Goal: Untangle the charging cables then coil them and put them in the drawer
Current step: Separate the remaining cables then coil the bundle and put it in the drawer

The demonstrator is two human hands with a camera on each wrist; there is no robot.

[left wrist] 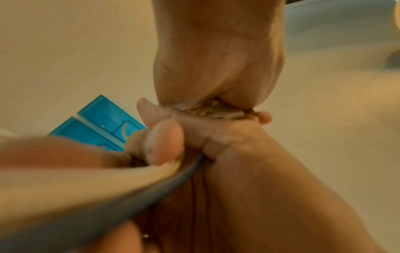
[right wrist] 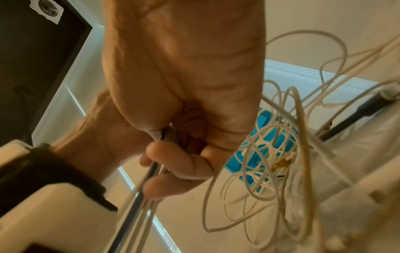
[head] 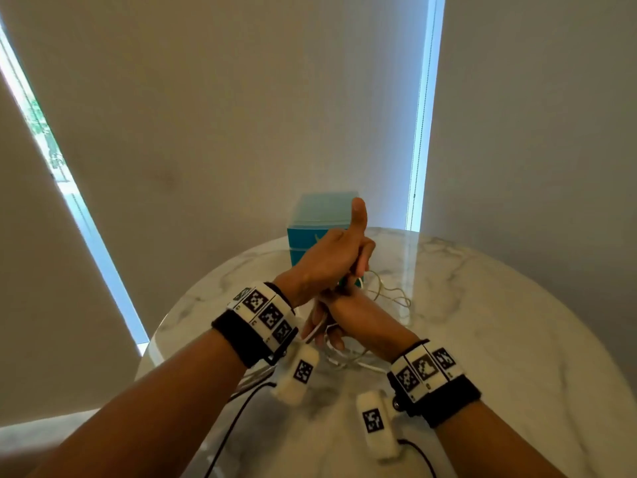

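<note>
- Broadly, a round marble worktop (head: 499,322) carries everything.
- At its far edge stands a blue drawer unit (head: 312,232).
- Left hand (head: 331,260), thumb raised, grips the cables (right wrist: 270,154) in curled fingers above the worktop.
- Right hand (head: 358,319), just below it, closes around the same strands.
- White loops trail loose behind both hands.

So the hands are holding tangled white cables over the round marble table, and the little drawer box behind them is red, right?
Not red. The small plastic drawer box is blue, as the head view shows. The rest holds: both hands grip tangled white cables above the round marble table.
</note>
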